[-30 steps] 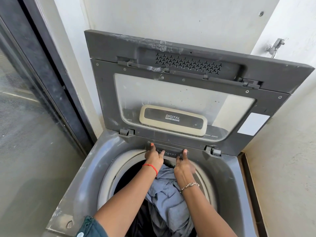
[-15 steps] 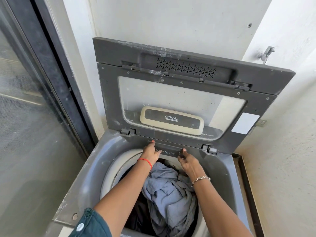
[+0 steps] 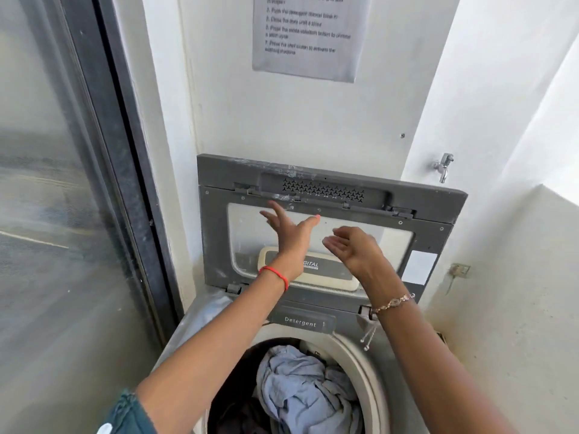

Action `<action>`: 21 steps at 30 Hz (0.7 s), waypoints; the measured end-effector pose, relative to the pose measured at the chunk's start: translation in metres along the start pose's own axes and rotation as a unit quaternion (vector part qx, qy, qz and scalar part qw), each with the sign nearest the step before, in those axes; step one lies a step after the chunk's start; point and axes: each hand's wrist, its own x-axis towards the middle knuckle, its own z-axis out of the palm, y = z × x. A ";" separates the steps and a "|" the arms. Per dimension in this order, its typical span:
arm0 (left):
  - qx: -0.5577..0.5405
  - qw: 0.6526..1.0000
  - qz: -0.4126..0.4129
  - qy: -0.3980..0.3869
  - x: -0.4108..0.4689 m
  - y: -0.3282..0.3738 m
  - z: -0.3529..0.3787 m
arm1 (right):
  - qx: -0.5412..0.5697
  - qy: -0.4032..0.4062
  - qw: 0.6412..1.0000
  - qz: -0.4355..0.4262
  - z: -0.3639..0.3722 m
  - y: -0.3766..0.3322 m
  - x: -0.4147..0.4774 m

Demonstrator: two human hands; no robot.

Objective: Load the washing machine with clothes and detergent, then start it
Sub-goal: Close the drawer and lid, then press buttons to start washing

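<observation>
The grey top-loading washing machine stands with its lid raised upright against the wall. A blue-grey garment and darker clothes lie in the drum. The detergent drawer, labelled "Detergent", sits pushed in at the back rim of the drum. My left hand is raised in front of the lid's window, fingers spread, holding nothing. My right hand hovers beside it, palm turned left, fingers relaxed and empty. Neither hand plainly touches the lid.
A printed instruction sheet hangs on the wall above the lid. A tap juts from the wall at the right. A sliding glass door with a dark frame stands close on the left, a low wall on the right.
Both hands have left the detergent drawer and risen in front of the raised lid. The view has tilted up, bringing the instruction sheet into sight.
</observation>
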 end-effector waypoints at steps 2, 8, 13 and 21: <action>0.180 0.967 0.180 0.012 0.000 0.021 0.003 | -0.110 0.025 0.983 -0.142 0.011 -0.019 -0.013; 0.569 0.723 0.391 0.016 0.038 0.047 0.001 | -0.489 0.047 0.744 -0.453 0.020 -0.049 -0.005; 0.643 0.688 0.336 -0.019 0.061 0.036 -0.002 | -0.691 0.021 0.593 -0.413 0.010 -0.051 0.019; 0.652 0.676 0.342 -0.009 0.049 0.027 -0.008 | -0.720 0.036 0.553 -0.417 0.004 -0.049 0.012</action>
